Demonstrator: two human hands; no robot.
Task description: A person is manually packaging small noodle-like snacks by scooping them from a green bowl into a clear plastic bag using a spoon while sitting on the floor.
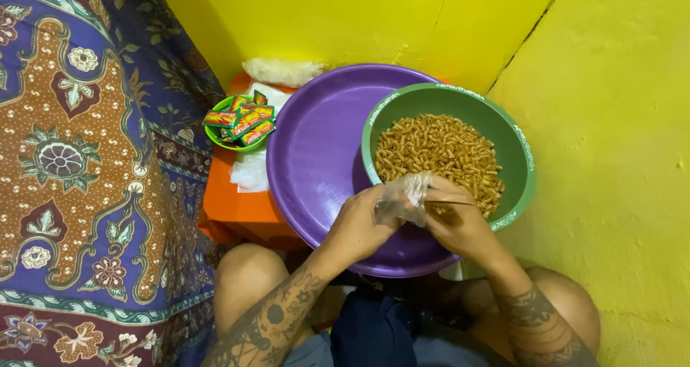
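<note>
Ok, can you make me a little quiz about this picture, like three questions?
1. True or false: the green bowl holding the macaroni snacks sits inside the purple basin.
2. What do the left hand and right hand hold between them? A) a spoon B) a clear plastic bag C) a red cup
3. Fill in: the little sachets lie in a small ____ bowl.

Key: 1 true. 2 B. 3 green.
</note>
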